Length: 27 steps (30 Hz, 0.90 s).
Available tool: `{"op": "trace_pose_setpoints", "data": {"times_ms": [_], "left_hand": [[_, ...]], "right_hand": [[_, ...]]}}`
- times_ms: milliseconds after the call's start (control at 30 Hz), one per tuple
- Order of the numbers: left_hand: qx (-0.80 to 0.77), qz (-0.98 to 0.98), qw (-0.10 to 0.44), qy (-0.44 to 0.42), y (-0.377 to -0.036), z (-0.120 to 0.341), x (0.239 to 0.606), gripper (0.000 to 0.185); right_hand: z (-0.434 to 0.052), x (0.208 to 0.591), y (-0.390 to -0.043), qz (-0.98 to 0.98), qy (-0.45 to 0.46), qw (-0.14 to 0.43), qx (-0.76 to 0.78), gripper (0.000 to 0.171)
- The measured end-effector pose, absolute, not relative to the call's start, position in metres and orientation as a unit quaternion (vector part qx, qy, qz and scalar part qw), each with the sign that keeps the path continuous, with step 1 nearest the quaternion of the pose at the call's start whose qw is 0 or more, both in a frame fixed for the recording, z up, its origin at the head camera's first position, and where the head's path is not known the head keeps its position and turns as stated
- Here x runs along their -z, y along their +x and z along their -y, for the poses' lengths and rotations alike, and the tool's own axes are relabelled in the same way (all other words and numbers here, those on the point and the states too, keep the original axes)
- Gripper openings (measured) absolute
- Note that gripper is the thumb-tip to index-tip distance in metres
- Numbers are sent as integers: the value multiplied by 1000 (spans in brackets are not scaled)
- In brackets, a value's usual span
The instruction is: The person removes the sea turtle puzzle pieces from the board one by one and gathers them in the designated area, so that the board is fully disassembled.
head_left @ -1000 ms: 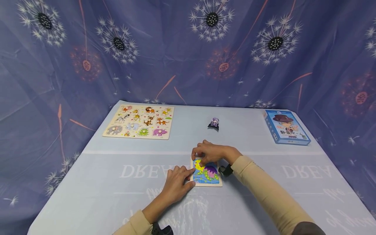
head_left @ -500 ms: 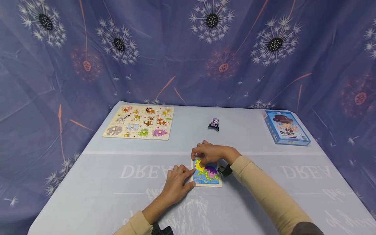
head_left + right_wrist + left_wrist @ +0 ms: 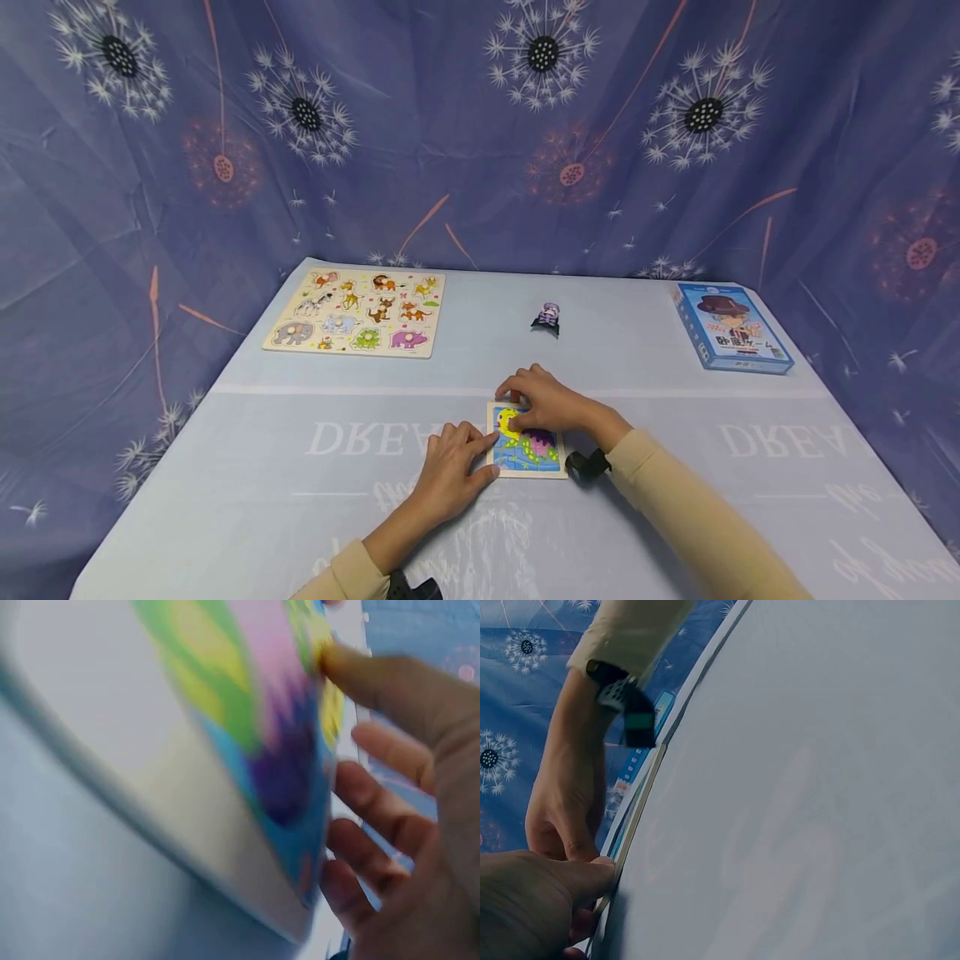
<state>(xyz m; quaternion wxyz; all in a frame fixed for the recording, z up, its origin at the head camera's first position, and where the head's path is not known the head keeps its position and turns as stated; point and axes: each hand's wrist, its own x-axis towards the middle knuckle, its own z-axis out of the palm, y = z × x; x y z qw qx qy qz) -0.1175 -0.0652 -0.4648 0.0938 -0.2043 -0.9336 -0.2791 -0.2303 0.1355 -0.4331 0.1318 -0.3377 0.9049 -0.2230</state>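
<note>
Blue dandelion-print curtain (image 3: 420,125) behind & beside pale table (image 3: 255,467) w/ cloth.

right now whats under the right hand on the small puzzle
The right hand covers the small puzzle's top edge; yellow and purple picture parts show below it. What lies under its fingers is hidden.

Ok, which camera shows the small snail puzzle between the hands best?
The head view: the small snail puzzle shows nearly whole and sharp, lying flat on the table, with the left hand touching its left edge and the right hand over its far part. The right wrist view gives a blurred close-up; the left wrist view shows only its thin edge.
</note>
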Motion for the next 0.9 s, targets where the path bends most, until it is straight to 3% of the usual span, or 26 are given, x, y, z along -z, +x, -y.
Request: {"op": "trace_pose_setpoints", "data": {"times_ms": [400, 900], "left_hand": [[280, 933, 97, -205, -117, 65, 464, 45], [276, 934, 99, -206, -116, 65, 464, 44]], "right_hand": [[-136, 441, -197, -934, -287, -1, 212, 29], [-133, 446, -199, -928, -294, -4, 227, 30]]}}
